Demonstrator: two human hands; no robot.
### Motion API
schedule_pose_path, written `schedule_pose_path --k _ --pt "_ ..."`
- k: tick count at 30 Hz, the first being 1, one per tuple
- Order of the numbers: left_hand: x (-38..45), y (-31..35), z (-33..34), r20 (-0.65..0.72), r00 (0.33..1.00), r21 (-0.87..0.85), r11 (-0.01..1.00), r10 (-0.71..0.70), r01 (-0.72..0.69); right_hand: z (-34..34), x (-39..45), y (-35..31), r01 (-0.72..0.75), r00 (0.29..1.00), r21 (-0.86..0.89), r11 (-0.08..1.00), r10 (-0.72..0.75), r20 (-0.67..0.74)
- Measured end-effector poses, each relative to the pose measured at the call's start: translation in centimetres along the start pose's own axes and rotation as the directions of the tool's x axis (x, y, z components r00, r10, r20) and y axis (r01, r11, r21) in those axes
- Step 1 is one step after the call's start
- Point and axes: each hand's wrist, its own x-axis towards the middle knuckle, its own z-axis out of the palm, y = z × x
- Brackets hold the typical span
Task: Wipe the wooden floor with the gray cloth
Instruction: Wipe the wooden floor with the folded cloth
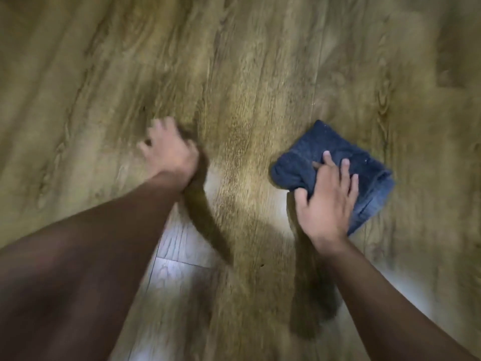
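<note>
Your right hand (328, 198) lies on the gray cloth (335, 168) at the right of the frame, a little below the middle, fingers spread over the top and thumb hooked round the near edge, so it grips a bunched fold while pressing down. The cloth sits folded and flat on the wooden floor (247, 74). It looks soft, light and limp, so it will likely bunch or unfold if you drag it by one corner. Keep your palm over the middle with the fingers wide, and let the pressure carry it along the boards. Your left hand (169, 149), left of centre, is blurred. It seems braced on the floor with the fingers loosely bent and nothing in it, but you cannot be sure of that. Your right hand covers the cloth's near corner, and a pale glare at lower centre washes out the boards there.
</note>
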Motion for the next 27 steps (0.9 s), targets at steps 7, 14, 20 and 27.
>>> schedule_pose_path --k 7,14,20,27 --pt "-3.3 6.8 5.2 -0.069 0.97 -0.064 0.97 0.232 -0.236 0.4 1.0 -0.1 -0.017 1.0 -0.007 1.0 0.017 0.008" --pt "-3.1 7.2 5.0 -0.1 0.963 -0.073 0.964 0.249 -0.257 0.6 12.3 -2.9 -0.023 0.999 -0.004 1.0 0.024 0.021" --pt "-3.1 7.3 4.9 -0.063 0.973 -0.046 0.974 0.22 -0.223 1.2 22.0 -5.3 0.01 0.999 -0.019 1.0 -0.009 0.039" --pt "-3.2 7.3 4.6 -0.058 0.976 -0.053 0.976 0.208 -0.212 1.3 19.2 -5.3 0.097 0.995 -0.006 0.995 -0.097 0.033"
